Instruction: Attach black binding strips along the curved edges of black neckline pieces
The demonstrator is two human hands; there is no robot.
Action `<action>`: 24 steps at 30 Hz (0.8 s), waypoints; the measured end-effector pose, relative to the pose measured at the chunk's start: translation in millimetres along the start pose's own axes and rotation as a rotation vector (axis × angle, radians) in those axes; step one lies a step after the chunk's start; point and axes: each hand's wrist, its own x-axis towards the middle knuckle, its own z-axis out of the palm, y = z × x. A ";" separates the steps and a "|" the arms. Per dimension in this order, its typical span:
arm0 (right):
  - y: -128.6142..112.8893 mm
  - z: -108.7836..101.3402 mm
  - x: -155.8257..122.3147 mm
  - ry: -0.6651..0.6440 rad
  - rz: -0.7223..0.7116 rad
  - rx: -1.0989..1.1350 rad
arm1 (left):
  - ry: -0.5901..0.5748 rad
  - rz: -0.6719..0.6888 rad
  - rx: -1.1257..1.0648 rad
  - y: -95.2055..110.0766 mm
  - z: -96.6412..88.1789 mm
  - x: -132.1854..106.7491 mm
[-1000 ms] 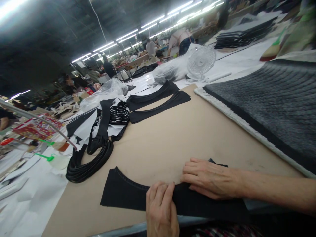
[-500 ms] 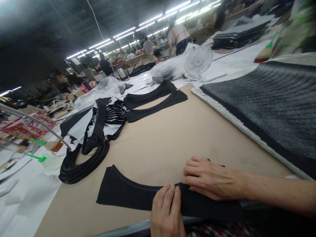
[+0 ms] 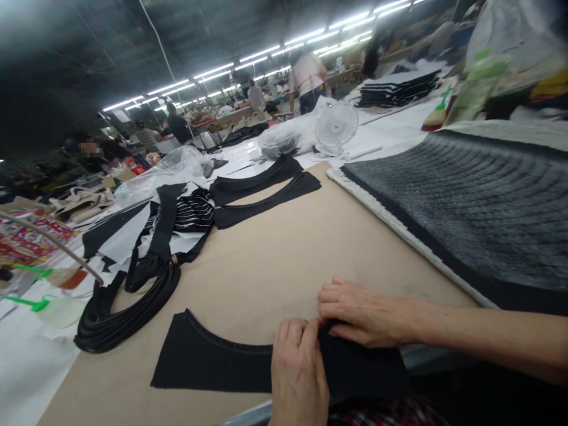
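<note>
A curved black fabric piece (image 3: pixel 208 361) lies along the near edge of the tan table (image 3: pixel 284 260). My left hand (image 3: pixel 297 370) rests on its middle, fingers together and pressed flat on the cloth. My right hand (image 3: pixel 361 313) lies just to the right, fingers curled at the fabric's upper edge, thumb tucked under against the cloth. The two hands touch at the fingertips. The fabric's right part is hidden under my right hand and forearm.
A coil of black strips (image 3: pixel 128 307) lies at the left. Two curved black pieces (image 3: pixel 261 189) sit farther back, beside striped cloth (image 3: pixel 193 213). A thick grey stack (image 3: pixel 470 201) fills the right. A small white fan (image 3: pixel 336 127) and plastic bags stand behind. People work at far tables.
The view has swung right, shifting everything leftward. My right hand's fingers have curled in at the fabric edge and my left hand has met it.
</note>
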 end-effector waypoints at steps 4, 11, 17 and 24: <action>3.1 4.4 -6.5 0.051 -0.097 -0.109 | 0.066 0.117 0.103 -3.7 10.4 -9.6; 10.5 17.3 -19.2 0.111 -0.202 -0.195 | 0.252 0.296 0.380 -10.3 21.7 -31.7; 10.5 12.7 -21.8 0.108 -0.210 -0.210 | 0.327 0.352 0.401 -13.4 21.2 -33.4; 2.0 -9.0 -19.6 0.058 -0.009 0.043 | 0.312 0.260 0.270 -8.7 15.7 -22.8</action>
